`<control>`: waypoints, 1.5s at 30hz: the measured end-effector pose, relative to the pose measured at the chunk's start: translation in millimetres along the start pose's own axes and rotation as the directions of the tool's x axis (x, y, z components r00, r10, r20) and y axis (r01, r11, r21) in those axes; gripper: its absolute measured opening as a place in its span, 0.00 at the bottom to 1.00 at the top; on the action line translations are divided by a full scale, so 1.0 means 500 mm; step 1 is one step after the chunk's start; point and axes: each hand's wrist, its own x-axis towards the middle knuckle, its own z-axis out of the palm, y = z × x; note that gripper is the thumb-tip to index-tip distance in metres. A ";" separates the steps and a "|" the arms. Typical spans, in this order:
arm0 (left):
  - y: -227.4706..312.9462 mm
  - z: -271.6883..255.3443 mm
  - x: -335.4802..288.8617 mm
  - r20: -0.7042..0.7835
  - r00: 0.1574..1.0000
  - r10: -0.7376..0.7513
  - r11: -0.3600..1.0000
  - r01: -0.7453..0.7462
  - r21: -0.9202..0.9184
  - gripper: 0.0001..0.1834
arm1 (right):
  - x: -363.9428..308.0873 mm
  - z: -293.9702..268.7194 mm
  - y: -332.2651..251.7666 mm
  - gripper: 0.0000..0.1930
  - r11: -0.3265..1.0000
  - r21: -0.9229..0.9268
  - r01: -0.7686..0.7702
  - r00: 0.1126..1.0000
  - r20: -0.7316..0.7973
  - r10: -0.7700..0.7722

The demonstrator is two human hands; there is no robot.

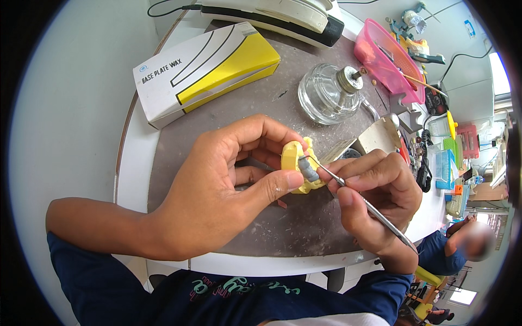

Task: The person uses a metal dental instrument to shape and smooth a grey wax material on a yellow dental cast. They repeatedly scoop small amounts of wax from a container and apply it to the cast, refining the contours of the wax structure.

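You get bright light; far right of the clear, round glass burner point(322, 100), a white rectangular panel point(499, 74) glares overexposed, and straight edges bend farther from it.

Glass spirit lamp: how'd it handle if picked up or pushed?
The glass spirit lamp is probably rigid and breakable, being clear glass. Its smooth, rounded walls may feel slippery. The broad body below a narrower metal collar likely resists tipping under a gentle push.
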 end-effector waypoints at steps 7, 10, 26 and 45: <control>0.000 0.002 0.000 -0.001 1.000 -0.004 1.000 0.004 0.004 0.16 | -0.001 -0.002 -0.003 0.10 1.000 0.006 -0.016 1.000 -0.001 0.016; 0.002 0.002 0.000 -0.003 1.000 -0.011 1.000 0.011 0.004 0.16 | -0.001 -0.003 -0.003 0.10 1.000 0.006 -0.017 1.000 -0.001 0.017; -0.001 0.002 0.001 0.000 1.000 0.006 1.000 -0.006 0.009 0.16 | -0.002 -0.001 -0.003 0.09 0.999 0.023 -0.025 0.999 -0.019 0.026; 0.002 0.004 0.001 -0.021 1.000 -0.023 1.000 0.023 -0.010 0.16 | -0.003 -0.001 -0.005 0.09 0.997 0.062 -0.054 0.996 -0.061 0.058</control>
